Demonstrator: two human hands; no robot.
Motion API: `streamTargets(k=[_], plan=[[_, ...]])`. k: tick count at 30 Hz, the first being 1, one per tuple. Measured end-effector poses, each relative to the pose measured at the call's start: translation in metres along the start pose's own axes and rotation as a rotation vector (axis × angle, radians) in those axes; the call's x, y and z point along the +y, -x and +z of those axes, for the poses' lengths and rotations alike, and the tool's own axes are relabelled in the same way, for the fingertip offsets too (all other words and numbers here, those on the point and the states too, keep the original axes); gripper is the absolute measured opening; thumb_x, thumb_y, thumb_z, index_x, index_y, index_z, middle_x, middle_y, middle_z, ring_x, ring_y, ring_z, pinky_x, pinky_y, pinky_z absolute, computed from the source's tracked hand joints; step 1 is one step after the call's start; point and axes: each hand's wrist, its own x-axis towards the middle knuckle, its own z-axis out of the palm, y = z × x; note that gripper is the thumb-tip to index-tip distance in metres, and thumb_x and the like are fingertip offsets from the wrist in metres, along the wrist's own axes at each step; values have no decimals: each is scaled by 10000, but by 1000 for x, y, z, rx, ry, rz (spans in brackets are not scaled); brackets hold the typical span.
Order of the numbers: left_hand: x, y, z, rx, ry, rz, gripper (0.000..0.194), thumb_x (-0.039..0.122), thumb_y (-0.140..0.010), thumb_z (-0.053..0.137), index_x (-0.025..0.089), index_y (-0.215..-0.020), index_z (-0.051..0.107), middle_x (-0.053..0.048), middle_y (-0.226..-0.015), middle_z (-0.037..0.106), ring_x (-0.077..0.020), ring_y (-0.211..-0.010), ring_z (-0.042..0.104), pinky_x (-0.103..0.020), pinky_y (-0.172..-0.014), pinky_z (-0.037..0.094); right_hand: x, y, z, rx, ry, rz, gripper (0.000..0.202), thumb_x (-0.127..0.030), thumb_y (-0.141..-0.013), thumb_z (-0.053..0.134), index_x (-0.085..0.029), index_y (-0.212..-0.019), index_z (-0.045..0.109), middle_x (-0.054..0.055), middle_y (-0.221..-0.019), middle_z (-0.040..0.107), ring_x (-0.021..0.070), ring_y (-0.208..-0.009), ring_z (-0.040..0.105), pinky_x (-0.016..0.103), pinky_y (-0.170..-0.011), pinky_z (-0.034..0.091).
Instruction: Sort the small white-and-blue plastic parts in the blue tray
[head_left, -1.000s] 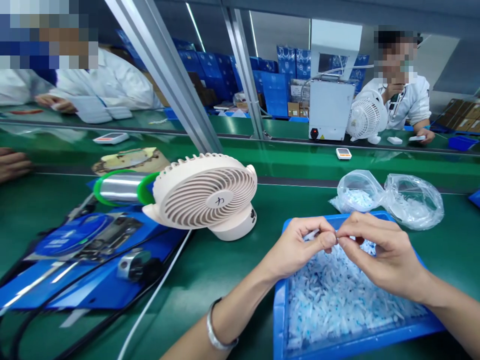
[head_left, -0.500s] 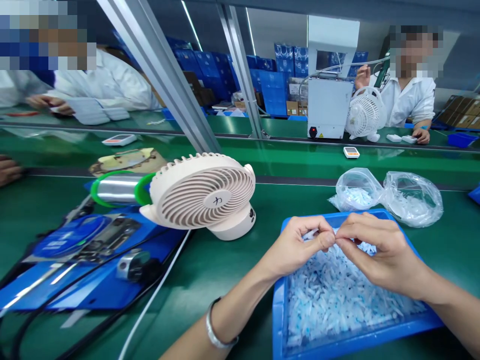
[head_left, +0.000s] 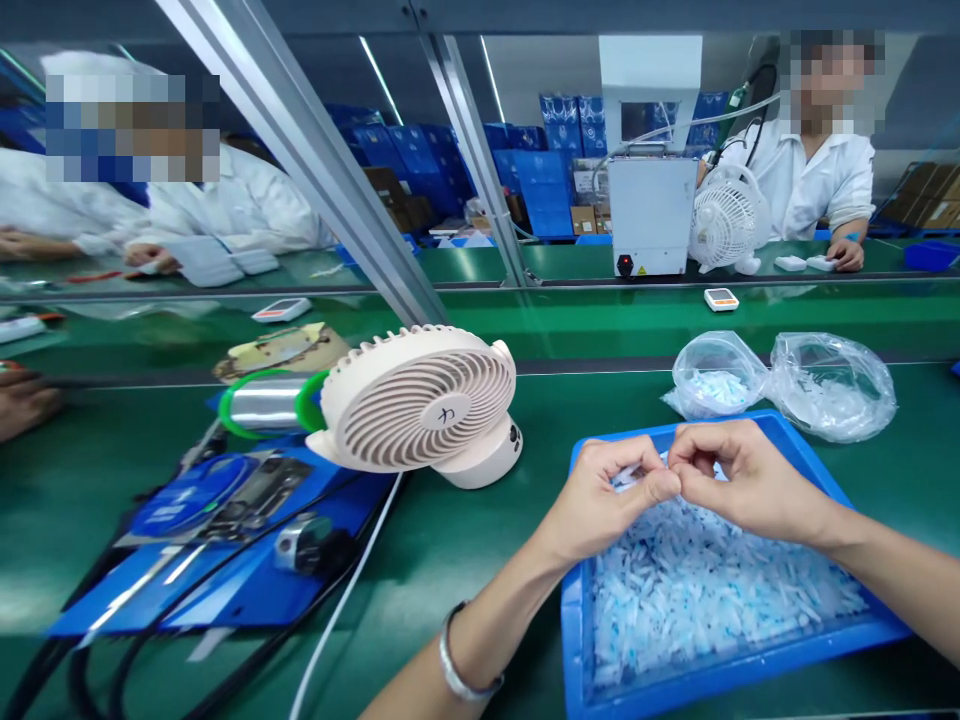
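Note:
Over the far part of a blue tray (head_left: 574,640), my left hand (head_left: 611,500) and my right hand (head_left: 739,480) meet fingertip to fingertip. Both are pinched closed; whatever sits between the fingers is too small or too hidden to name. Below them the tray holds a heap of small white and light-blue pieces (head_left: 697,590). Just behind the tray lie two clear plastic bags: the left bag (head_left: 716,375) has similar pale-blue pieces in it, and the right bag (head_left: 832,385) has whitish, see-through contents.
Left of the tray stands a cream desk fan (head_left: 427,410). Beside it are a solder wire spool (head_left: 262,404), a blue plate with metal fittings (head_left: 217,540) and black cables. A conveyor belt (head_left: 585,320) runs behind, carrying white devices. Co-workers sit across it and at far left.
The camera view has shifted a little, moving the fan and spool rightward in the picture. My right fingers have curled in more against the left fingertips. The co-worker across has lowered a raised hand.

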Motion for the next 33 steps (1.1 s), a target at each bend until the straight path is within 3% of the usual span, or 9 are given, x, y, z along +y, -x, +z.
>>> streamTargets(k=[5,10,15,18,21,24,28,33], plan=[[-1,0,0,-2,49,-32,377,468,-689,555,147,-505,481,23,-470,477,-79,-471,414,-210,-481,320,3,-3,0,-7,-26,84,136,-175,-698,478,-150,-569,509,-54,-480,390,52,-456,321,195,-423,259],[-4,2,0,3,224,-103,332,443,-673,586,140,-550,525,14,-526,492,-79,-483,445,-207,-472,340,-1,0,-2,85,-42,-17,164,-178,-732,477,-155,-570,498,-43,-524,422,63,-508,354,207,-480,299],[-4,-1,1,14,497,-234,178,305,-693,587,128,-675,593,22,-534,490,-24,-398,296,-177,-382,192,7,-4,-2,194,121,-108,144,-164,-751,443,-153,-644,539,-16,-603,483,80,-554,412,218,-508,323],[-5,-4,-1,54,580,-285,133,256,-666,602,124,-684,594,32,-509,469,-16,-392,261,-172,-377,138,16,-10,-3,202,259,-61,153,-137,-745,423,-150,-730,574,-1,-662,543,82,-559,436,216,-507,324],[-6,-5,-3,75,626,-315,150,262,-652,610,125,-626,555,44,-473,439,-11,-382,247,-165,-374,130,22,-16,-5,185,381,-3,175,-143,-747,424,-147,-642,564,-16,-564,514,75,-501,395,215,-480,297],[-6,-5,-4,78,641,-324,208,299,-651,616,124,-590,522,47,-462,422,-10,-380,242,-160,-369,130,26,-20,-7,133,488,21,183,-135,-743,434,-139,-614,564,-20,-519,488,70,-472,375,217,-471,280],[-5,-6,-3,92,628,-305,269,333,-652,625,119,-553,496,42,-471,422,-9,-382,264,-152,-361,132,33,-20,1,-53,562,16,192,-79,-729,431,-128,-618,580,-9,-523,497,74,-476,385,220,-484,288],[-8,-6,-6,-17,730,-302,297,332,-648,641,111,-531,481,41,-463,424,1,-361,251,-139,-342,134,47,-14,21,-285,625,-176,190,-120,-780,421,-132,-856,595,82,-858,555,137,-725,498,266,-644,381]])
